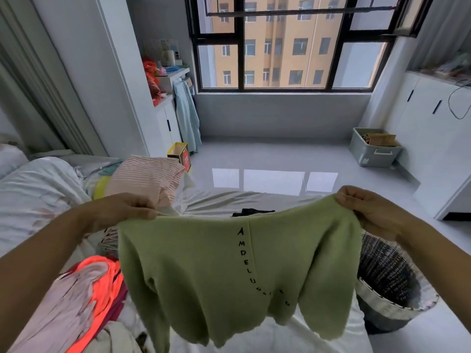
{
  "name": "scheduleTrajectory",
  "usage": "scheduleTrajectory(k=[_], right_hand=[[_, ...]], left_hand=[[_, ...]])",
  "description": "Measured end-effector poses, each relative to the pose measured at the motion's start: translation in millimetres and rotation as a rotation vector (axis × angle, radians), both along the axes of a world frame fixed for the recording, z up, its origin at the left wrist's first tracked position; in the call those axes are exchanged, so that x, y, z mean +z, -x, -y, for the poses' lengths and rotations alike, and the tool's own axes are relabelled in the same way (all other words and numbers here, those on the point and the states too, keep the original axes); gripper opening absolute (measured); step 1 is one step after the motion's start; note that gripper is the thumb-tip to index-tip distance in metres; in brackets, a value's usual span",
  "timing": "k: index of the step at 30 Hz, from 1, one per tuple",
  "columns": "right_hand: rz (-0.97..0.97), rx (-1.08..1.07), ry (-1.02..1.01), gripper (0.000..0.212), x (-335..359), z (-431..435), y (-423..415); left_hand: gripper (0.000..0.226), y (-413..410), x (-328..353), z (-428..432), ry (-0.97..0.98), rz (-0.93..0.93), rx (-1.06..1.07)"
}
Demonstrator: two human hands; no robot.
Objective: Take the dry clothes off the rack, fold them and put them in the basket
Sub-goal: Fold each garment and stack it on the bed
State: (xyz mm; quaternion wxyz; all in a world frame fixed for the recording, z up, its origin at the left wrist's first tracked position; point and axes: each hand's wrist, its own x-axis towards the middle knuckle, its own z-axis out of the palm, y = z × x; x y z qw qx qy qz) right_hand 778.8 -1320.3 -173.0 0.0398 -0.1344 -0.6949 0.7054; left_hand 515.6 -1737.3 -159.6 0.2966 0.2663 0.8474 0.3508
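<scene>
A light green knit top (229,271) hangs spread out in the lower middle of the frame, held up in the air over the bed (254,200), with a line of black letters running down its front beside a centre seam and its sleeves drooping toward the bottom edge. The left hand (122,210) has its grip closed on the top's upper left corner, fingers pinched over the fabric edge, and the right hand (362,207) has its grip closed on the upper right corner in the same way, so the cloth is stretched between them. Just right of the hanging top, at the lower right, a woven basket (392,299) stands on the pale glossy floor (280,159) next to the bed. On the bed behind the left hand lies a pink striped folded garment (147,177), and a small dark item (252,212) shows just above the top's upper edge. At the lower left a heap of clothes (84,296), pale pink and bright orange, lies on the bed. Farther off, a grey storage bin (374,149) sits on the floor at the right by white cabinets (430,110), and a large dark-framed window (288,44) fills the upper middle.
</scene>
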Motion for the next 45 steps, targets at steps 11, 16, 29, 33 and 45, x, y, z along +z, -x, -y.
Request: scheduleTrajectory(k=[11,16,29,33,45], right_hand=[[0.204,-0.381,-0.581,0.024,-16,-43,85],[0.040,-0.483,-0.618,0.024,36,-62,123],[0.509,-0.141,-0.596,0.034,-138,-36,53],[0.792,0.001,-0.574,0.037,-278,-6,-3],[1.120,0.135,-0.386,0.047,-532,66,-191]], left_hand=[[0.017,77,-42,-78,-0.210,-0.044,0.246],[0.016,121,7,-106,-0.393,-0.116,0.282],[0.042,54,-156,-66,-0.044,0.038,0.119],[0.025,-5,-284,-39,0.156,0.186,0.086],[0.042,-140,-477,55,0.517,0.479,-0.094]])
